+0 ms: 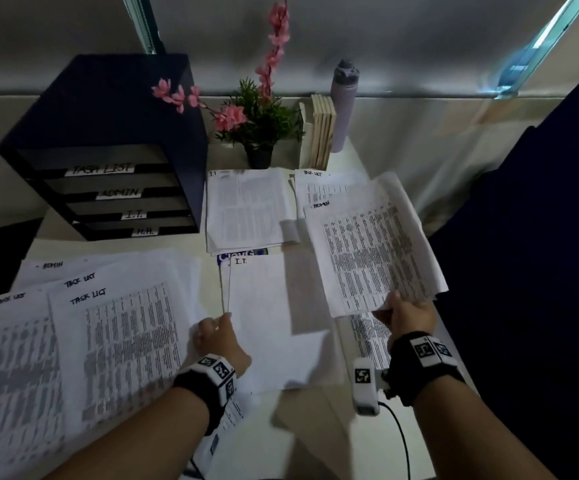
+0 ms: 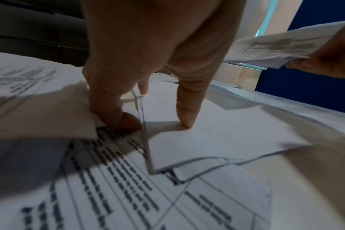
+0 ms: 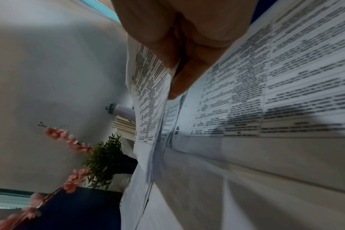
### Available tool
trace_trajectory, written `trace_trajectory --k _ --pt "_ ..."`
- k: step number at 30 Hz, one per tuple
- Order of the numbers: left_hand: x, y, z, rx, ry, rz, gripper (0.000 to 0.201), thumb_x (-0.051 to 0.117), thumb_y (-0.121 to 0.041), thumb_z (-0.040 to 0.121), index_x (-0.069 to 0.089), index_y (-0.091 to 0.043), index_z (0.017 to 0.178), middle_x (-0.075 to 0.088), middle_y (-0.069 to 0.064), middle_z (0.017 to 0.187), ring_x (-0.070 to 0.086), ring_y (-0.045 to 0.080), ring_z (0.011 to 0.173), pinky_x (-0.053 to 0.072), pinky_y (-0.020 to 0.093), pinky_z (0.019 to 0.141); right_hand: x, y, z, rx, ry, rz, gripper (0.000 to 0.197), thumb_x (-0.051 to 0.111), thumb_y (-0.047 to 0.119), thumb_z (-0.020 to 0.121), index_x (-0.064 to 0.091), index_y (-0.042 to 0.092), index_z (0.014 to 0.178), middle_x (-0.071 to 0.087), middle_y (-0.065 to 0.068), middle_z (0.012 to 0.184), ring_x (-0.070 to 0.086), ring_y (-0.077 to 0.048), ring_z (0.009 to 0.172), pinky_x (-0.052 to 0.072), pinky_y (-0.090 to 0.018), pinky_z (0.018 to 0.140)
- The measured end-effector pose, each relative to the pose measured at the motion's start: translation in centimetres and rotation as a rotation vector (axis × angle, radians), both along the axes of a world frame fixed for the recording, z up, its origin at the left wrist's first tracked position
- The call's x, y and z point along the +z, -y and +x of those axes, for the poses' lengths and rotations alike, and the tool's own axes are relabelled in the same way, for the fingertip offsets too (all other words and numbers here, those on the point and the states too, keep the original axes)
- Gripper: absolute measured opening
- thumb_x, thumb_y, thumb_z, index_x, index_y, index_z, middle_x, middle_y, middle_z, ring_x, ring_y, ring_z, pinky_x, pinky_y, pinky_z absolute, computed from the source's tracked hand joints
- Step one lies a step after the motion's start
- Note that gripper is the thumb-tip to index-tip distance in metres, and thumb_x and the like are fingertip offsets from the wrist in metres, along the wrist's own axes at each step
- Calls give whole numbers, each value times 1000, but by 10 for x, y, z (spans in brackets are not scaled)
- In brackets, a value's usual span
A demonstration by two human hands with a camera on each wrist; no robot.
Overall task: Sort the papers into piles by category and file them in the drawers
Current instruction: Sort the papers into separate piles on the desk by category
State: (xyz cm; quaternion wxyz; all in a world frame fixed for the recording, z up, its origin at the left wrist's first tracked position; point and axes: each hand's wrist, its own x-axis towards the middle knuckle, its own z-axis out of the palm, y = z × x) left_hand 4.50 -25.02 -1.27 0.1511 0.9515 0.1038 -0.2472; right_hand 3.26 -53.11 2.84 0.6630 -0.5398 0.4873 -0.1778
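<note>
Papers point(image 1: 84, 344) lie fanned across the desk point(image 1: 315, 427), with the labelled drawers point(image 1: 108, 192) at ten o'clock. At two o'clock the right hand point(image 1: 407, 315) pinches an ADMIN sheet point(image 1: 371, 251) by its near edge, and it droops, thin and floppy. The left hand point(image 1: 219, 337) pinches the I.T. sheets point(image 1: 267, 306) at their left edge. Light, slippery stuff, I'd say; best gripped at an edge.

Drawer unit point(image 1: 108, 188) left of plant point(image 1: 258, 133), behind papers point(image 1: 84, 344)

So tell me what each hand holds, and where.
Right hand pinches the ADMIN sheet by its near edge. Left hand pinches the I.T. sheets' near-left edge.
</note>
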Motion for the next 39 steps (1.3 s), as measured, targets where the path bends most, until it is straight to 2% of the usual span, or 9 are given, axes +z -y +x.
trace_trajectory --k 5,9,13,16,25,30,35,37,39 --pt "0 7 -3 -7 76 17 74 59 -19 75 31 -25 144 43 10 138 34 29 131 37 31 107 -21 -10 -15 70 -60 60 4 59 2 88 61 -2 86 61 -18 76 63 -30 64 60 -33 58" --pt "6 5 -4 29 74 -149 57 54 -17 82 46 -25 137 55 5 134 51 23 122 38 23 105 -19 -20 -22 104 -64 97 12 58 4 90 59 2 78 60 -15 74 62 -27 62 59 -33 58" --pt "23 -11 8 94 387 -299 41 47 10 85 59 -1 123 53 17 132 56 32 114 41 26 95 -19 -45 -28 173 -67 175 17 57 1 88 56 2 71 53 -14 65 55 -24 52 54 -27 48" --pt "41 -43 20 56 617 -254 48 43 20 79 61 0 119 53 18 128 58 37 105 48 36 88 -27 -79 -39 232 -102 241 15 57 0 87 59 1 72 54 -13 61 54 -20 42 53 -26 45" --pt "91 -115 17 -73 880 -133 49 51 21 74 69 -5 111 63 17 117 65 39 89 56 46 73 -41 -132 -69 242 -196 319 12 56 0 89 54 -1 78 54 -17 67 55 -28 56 53 -27 41" --pt "106 -131 11 -81 1057 -129 45 50 19 81 65 -4 116 60 19 116 62 39 86 53 43 67 -50 -148 -77 388 -309 387 22 51 13 90 58 1 73 65 -28 76 64 -32 60 55 -37 53" --pt "108 -136 13 81 1023 -357 38 51 9 89 62 -7 122 61 18 120 57 29 108 42 28 93 -39 -151 -80 707 -553 352 61 36 42 98 54 10 50 50 -10 45 46 -19 34 32 -19 43" --pt "109 -130 11 263 873 -519 37 52 4 91 61 -11 123 58 15 128 54 27 118 37 23 96 -24 -153 -77 867 -587 343 65 31 49 99 57 6 57 50 -8 46 43 -17 33 31 -16 41" --pt "106 -123 9 380 743 -624 37 52 1 92 61 -15 124 55 13 134 50 25 123 36 23 96 -13 -155 -67 877 -447 394 59 34 49 98 61 3 74 56 -10 56 51 -20 41 39 -19 44"
